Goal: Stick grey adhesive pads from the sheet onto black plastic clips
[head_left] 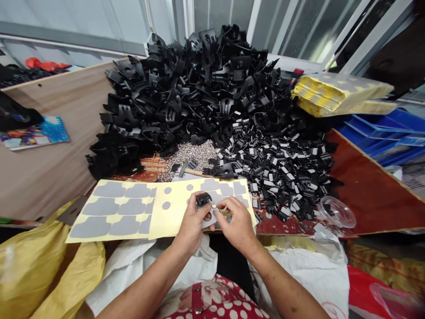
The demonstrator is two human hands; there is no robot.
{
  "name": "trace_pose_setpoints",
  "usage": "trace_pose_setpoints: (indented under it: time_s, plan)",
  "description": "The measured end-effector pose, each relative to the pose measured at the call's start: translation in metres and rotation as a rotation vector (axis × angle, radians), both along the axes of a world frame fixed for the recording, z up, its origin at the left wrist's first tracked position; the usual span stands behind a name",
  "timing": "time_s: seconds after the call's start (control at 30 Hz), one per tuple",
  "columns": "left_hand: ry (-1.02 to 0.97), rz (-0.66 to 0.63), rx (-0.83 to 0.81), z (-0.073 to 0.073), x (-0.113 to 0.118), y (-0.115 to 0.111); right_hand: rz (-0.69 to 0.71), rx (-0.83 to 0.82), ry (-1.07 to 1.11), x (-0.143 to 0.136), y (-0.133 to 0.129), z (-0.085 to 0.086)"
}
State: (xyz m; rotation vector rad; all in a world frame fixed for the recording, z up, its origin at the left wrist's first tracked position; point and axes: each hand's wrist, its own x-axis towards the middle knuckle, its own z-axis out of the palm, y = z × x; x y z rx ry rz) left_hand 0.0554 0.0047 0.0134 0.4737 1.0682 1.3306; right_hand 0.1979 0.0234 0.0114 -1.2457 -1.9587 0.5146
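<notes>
My left hand (pixel 191 223) is closed around a black plastic part (pixel 203 198) above the front edge of the table. A light grey sticker-like piece (pixel 210 221) sits against that part, between both hands. Its edge is pinched by the fingertips of my right hand (pixel 237 222); how far it is stuck down I cannot tell. Under and beside the hands lie yellow backing sheets (pixel 169 223) with grey die-cut shapes and round spots. Just behind them rests a small hammer (pixel 195 172) with a wooden handle.
A tall heap of black plastic parts (pixel 186 88) fills the back. Before it lie tiny metal pins (pixel 195 153) and small black clips with pale pads (pixel 282 173). On the right are a clear bowl (pixel 337 212), stacked yellow sheets (pixel 332 95) and blue trays (pixel 392 133).
</notes>
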Motion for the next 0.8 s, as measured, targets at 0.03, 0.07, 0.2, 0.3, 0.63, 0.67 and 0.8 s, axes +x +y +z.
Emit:
trace_pose_setpoints:
  time_s: [0.03,0.07,0.2,0.3,0.63,0.67,0.8]
  plan:
    - [-0.034,-0.023,0.006,0.002,-0.001,-0.003,-0.003,-0.002,0.014,-0.003,0.002,-0.001]
    - [-0.070,-0.052,0.020,0.004,-0.003,-0.006,-0.002,-0.009,0.028,-0.006,0.003,-0.003]
    - [-0.119,-0.213,0.050,0.008,-0.024,-0.029,0.065,-0.123,0.083,-0.014,0.008,-0.009]
    - [0.117,-0.341,0.116,0.009,-0.053,-0.057,0.187,-0.155,0.030,-0.013,0.018,-0.011]
    - [0.813,-0.161,0.110,-0.004,-0.136,-0.090,0.025,0.270,-0.558,0.040,0.135,0.001]
    - [0.740,-0.195,0.088,-0.003,-0.132,-0.085,0.059,0.281,-0.573,0.041,0.141,-0.003]
    - [0.353,-0.282,-0.003,0.008,-0.093,-0.056,0.039,0.353,-0.467,0.034,0.131,-0.005]
